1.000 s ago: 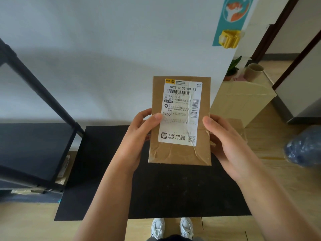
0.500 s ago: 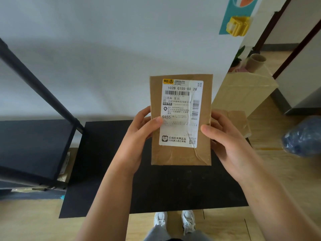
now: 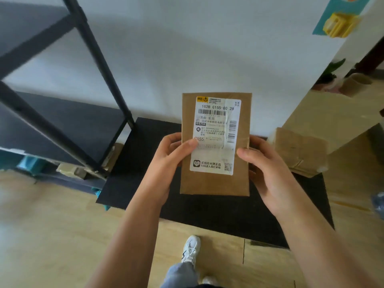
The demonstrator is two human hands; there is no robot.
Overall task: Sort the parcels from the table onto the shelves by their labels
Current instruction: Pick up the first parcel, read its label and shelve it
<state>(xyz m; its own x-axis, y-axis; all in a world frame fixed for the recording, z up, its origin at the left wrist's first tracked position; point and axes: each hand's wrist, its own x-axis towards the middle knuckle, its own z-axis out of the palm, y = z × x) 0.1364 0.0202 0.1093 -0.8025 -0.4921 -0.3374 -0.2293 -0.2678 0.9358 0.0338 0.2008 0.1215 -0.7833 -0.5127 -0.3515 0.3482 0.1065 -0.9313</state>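
I hold a flat brown parcel (image 3: pixel 215 183) upright above the black table (image 3: pixel 239 213). Its white label (image 3: pixel 216 136) faces me and reads "102B G155-00 28". My left hand (image 3: pixel 166 165) grips the parcel's left edge, thumb across the label. My right hand (image 3: pixel 268 173) grips its right edge. A second brown parcel (image 3: pixel 301 154) lies on the table's far right corner. The black metal shelf unit (image 3: pixel 68 123) stands to the left.
A large cardboard box (image 3: pixel 332 117) stands at the right behind the table. A white wall runs behind. Small boxes (image 3: pixel 72 171) sit on the shelf unit's lowest level. A blue bag (image 3: pixel 378 204) lies on the wooden floor at the far right. My shoe (image 3: pixel 191 248) is below the table edge.
The view has swung left, bringing more of the shelf unit into sight. One foot has stepped forward. The parcel stays in both hands, held the same way.
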